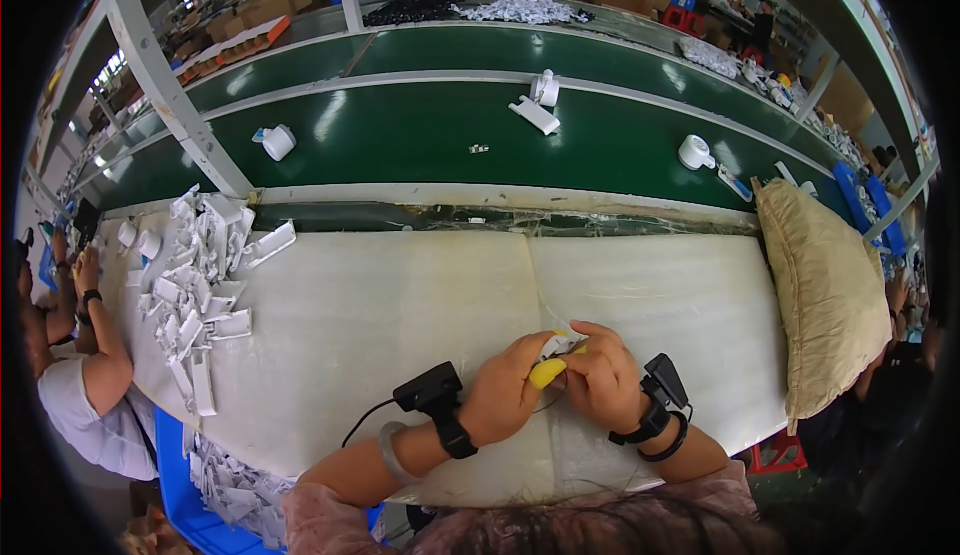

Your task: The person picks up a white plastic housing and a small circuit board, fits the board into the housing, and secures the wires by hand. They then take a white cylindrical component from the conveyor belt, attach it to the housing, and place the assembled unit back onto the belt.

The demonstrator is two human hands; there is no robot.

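Observation:
Close together over the near middle of the covered table, my left hand [505,390] and my right hand [606,379] are both closed around one small piece. What shows of this piece [547,371] is a rounded yellow part, with some white and grey beside it; my fingers hide the rest, so its kind is unclear. My left hand grips it from the left, and my right fingertips pinch at its right side. A thin pale strand rises from near the fingertips.
White plastic parts [205,285] are heaped on the table's left, above a blue bin [190,495] of similar pieces. A tan sack [825,295] stands at right. White round-headed units [695,152] lie on the green conveyor [400,145] beyond. A person [95,385] works at far left.

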